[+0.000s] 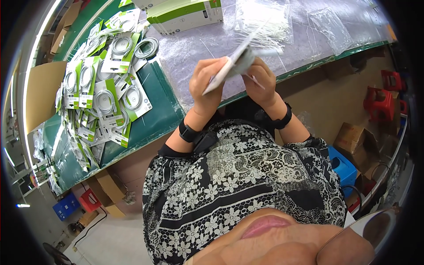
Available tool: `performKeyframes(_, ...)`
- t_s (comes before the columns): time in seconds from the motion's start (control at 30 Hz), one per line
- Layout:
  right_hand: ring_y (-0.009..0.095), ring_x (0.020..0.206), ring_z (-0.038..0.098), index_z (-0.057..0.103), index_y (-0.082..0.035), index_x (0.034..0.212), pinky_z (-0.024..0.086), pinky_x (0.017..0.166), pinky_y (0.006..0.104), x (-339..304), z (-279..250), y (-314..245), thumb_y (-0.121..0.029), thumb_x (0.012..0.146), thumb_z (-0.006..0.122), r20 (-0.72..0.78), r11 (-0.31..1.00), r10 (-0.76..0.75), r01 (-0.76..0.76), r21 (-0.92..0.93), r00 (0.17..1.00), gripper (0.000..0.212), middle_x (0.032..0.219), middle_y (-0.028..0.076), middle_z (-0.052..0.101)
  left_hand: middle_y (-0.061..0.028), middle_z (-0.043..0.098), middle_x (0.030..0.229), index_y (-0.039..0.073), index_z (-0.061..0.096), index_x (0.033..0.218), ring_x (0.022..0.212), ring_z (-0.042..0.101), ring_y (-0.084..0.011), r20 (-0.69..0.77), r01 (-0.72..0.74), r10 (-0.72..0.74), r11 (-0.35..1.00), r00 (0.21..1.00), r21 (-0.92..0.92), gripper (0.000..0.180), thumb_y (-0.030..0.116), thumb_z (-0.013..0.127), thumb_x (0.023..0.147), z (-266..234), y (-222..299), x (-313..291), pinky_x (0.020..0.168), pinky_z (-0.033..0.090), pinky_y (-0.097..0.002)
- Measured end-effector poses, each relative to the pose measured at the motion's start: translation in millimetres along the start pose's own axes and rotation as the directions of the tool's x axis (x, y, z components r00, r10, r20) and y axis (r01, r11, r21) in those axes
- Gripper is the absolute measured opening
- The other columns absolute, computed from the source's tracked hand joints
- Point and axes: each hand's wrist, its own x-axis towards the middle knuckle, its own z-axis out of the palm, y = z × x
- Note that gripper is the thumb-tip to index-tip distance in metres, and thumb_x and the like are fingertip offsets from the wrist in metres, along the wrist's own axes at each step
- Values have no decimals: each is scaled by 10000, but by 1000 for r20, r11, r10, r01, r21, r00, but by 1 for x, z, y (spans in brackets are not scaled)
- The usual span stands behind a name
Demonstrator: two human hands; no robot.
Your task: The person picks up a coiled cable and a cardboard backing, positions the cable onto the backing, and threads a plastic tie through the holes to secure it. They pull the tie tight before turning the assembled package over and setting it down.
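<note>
In front of my body, my left hand is closed on the edge of a white packaging card, which is tilted and seen nearly edge-on. My right hand is closed at the card's other side, its fingers partly hidden. A blurred grey-white part shows between the hands; I cannot make out its details. To the left lies a large heap of green-and-white cards with coiled grey cables on them. Beyond my hands, thin white cable ties lie on and around a clear plastic bag.
Green-and-white boxes stand at the table's far side. A crumpled clear bag lies at the far right of the table. Red stools, a cardboard box and a blue stool are on the floor at right.
</note>
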Motion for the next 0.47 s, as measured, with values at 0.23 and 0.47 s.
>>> performKeyframes(0.23,345,954,581,617,13,965,487,808,377,-10,4,4,74,681,645,33,999,-40,40,-7,999,292,1035,189,587,-146,620,965,19,636,1004,859,621,-255,-9,-201,201,979,980,-35,373,46,756,652,-2,10,10,710,520,-293)
performKeyframes(0.47,321,1064,538,618,-9,1001,468,863,371,-38,15,18,56,693,654,522,-142,801,-754,641,292,317,1124,166,568,-137,608,1017,46,637,1029,896,611,-260,21,-250,251,967,968,-49,390,53,754,656,-5,13,11,732,522,-308)
